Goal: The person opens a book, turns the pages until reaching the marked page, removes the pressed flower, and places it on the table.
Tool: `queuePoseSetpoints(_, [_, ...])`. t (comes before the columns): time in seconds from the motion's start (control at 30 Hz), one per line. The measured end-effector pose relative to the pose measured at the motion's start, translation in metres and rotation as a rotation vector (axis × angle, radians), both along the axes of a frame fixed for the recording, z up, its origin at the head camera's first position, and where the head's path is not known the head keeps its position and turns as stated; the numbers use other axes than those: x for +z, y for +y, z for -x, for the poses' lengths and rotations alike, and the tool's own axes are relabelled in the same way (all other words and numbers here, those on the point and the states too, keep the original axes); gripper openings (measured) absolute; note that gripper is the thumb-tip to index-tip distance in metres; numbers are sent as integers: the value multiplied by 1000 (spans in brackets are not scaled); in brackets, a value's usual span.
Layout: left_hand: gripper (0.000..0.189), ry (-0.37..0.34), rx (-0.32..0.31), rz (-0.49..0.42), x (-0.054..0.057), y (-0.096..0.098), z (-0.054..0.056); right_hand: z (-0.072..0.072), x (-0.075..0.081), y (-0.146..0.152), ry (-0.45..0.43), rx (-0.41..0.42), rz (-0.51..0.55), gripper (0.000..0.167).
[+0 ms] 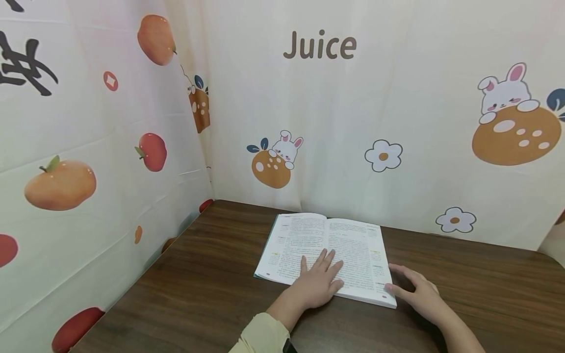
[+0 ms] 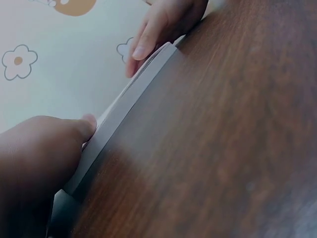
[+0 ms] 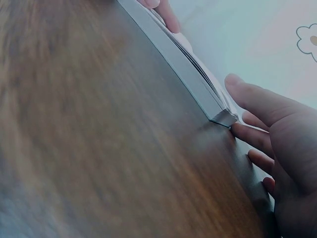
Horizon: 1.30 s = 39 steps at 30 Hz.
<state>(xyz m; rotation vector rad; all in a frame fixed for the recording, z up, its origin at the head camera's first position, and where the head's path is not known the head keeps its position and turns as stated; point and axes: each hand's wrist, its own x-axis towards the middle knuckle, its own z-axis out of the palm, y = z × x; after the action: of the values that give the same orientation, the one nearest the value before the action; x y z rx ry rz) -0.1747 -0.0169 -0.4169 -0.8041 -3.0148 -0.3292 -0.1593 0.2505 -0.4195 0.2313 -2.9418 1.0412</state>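
Observation:
An open book [image 1: 357,255] with printed pages lies on the brown table in the head view. My left hand [image 1: 315,282] rests on it near the lower middle, fingers spread over the pages by the centre fold. At the book's lower right corner is my right hand [image 1: 417,291], its thumb over the page edge and its other fingers beside the book. From the right wrist, the thumb [image 3: 247,96] stands above the corner, and a fingertip is right at the book's side. The page block [image 3: 173,59] shows small gaps between some upper leaves.
The wooden table [image 1: 185,289] reaches back to a cream curtain [image 1: 335,113] printed with rabbits, flowers and the word "Juice". Another printed curtain [image 1: 106,122] with fruit hangs along the left side. A dark band [image 1: 289,346] circles my left wrist by the sleeve.

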Motion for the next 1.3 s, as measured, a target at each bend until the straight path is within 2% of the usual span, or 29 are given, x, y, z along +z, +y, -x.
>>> queuePoseSetpoints(0.3, [50,-18,-41,37,5,-1,1,-1,-1,1,1,35,12,65])
queuePoseSetpoints(0.5, [70,-44,-50,10,6,-2,2,-2,1,4,-22,63,0,66])
queuePoseSetpoints(0.63, [78,-25,-67,-5,2,-3,3,-2,1,7,-21,82,-11,65])
queuePoseSetpoints(0.93, [72,-4,-68,-23,0,-3,3,-1,-3,5,38,71,-5,62])
queuePoseSetpoints(1.2, [71,-2,-56,-31,1,-2,2,0,-2,2,70,59,5,72])
queuePoseSetpoints(1.3, [70,-1,-53,-35,1,-2,2,0,-1,2,57,50,-1,72])
